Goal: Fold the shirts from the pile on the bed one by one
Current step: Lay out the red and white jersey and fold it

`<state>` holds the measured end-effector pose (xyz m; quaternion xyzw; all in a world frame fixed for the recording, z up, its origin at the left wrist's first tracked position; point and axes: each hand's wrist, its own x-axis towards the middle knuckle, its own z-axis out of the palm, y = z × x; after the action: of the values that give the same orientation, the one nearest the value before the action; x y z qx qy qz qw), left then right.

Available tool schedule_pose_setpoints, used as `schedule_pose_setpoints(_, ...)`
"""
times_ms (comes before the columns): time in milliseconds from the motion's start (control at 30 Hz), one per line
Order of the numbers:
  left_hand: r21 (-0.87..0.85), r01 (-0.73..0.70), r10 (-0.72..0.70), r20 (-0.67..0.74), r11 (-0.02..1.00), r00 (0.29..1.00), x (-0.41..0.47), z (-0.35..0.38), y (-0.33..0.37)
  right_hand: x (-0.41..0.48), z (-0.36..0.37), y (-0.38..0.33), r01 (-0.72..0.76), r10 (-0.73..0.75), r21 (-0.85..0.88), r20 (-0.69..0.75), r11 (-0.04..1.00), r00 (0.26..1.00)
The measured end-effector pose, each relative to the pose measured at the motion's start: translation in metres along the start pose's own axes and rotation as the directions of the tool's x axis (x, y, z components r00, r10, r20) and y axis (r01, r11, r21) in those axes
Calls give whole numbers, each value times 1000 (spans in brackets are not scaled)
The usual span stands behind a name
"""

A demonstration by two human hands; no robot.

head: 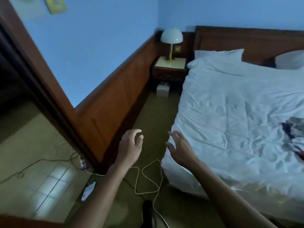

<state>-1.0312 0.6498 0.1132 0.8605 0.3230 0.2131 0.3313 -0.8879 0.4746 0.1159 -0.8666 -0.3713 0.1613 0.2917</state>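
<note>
Head view looks down along the side of the bed (230, 99), with both of my bare arms stretched out in front of me. My left hand (130, 147) hangs over the floor beside the bed, its fingers (137, 134) loosely curled and holding nothing. My right hand (179, 148) is over the near corner of the bed, at the side edge, palm down. Its fingers (174, 134) are spread wide and also hold nothing. I cannot tell whether it touches the white duvet (222, 122) or only hovers above it.

The pile of shirts (294, 129) lies on the duvet well apart from both hands, away from the headboard (246, 38) and partly cut off by the right border of the picture. It shows as dark and grey cloth with a bit of red, too blurred to tell one shirt from another.

Two white pillows (218, 54) rest against the headboard. Beyond the far corner of the bed stands a nightstand (170, 65) with a white-domed lamp (171, 36) on it, and a small pale box (162, 90) sits on the floor below. A white cable (148, 175) loops across the floor between my forearms.
</note>
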Motion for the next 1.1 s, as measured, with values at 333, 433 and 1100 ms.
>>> schedule_pose_setpoints(333, -109, -253, 276, 368, 961, 888, 154, 163, 108, 57, -102, 144, -360, 364, 63, -251, 931, 897)
schedule_pose_setpoints(433, -129, -324, 346, 469, 937, 813, 188, 207, 135, 65, -124, 180, -452, 461, 104, -314, 886, 830)
schedule_pose_setpoints(1100, -99, -423, 334, 780, 901, 529, 196, 603, 335, 21, -274, 536, -750, 802, 302, -331, 589, 497)
